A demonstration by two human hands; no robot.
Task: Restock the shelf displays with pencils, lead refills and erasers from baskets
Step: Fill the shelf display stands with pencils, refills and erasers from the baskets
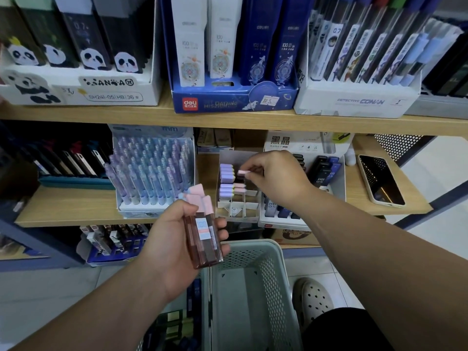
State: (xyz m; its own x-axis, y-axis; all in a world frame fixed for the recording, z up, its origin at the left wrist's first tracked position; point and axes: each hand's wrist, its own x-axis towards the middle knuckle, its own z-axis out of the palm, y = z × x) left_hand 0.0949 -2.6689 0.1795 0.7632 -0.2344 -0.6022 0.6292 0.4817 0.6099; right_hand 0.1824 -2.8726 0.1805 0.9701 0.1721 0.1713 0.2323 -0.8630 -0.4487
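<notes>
A pink-capped refill (243,172) is pinched between the thumb and forefinger of the right hand (276,176), its other fingers curled loosely. It hangs over the upper right part of a divided box (249,205) on the middle shelf (76,206). The box's left column already holds purple-capped refills (226,173), with two more pink-capped ones beside the lower of them; the front cells show only bare card.

The left hand (174,239) sits lower and nearer, in front of the shelf edge. Its fingers (222,235) are wrapped round a bundle (203,239) of clear brownish refill cases with pink caps pointing up (how many are in the bundle I cannot tell).

Just left of the box stands a rack of lilac pencils (152,171); just right of it is a display of black refills (324,173) marked HB 0.5. Further right on the same shelf a phone (381,179) lies flat, screen up.

Below the hands, on the floor, is a pale green basket (253,245), with a second basket (174,325) of dark packs touching its left side. A holed shoe (312,300) shows to the right.
</notes>
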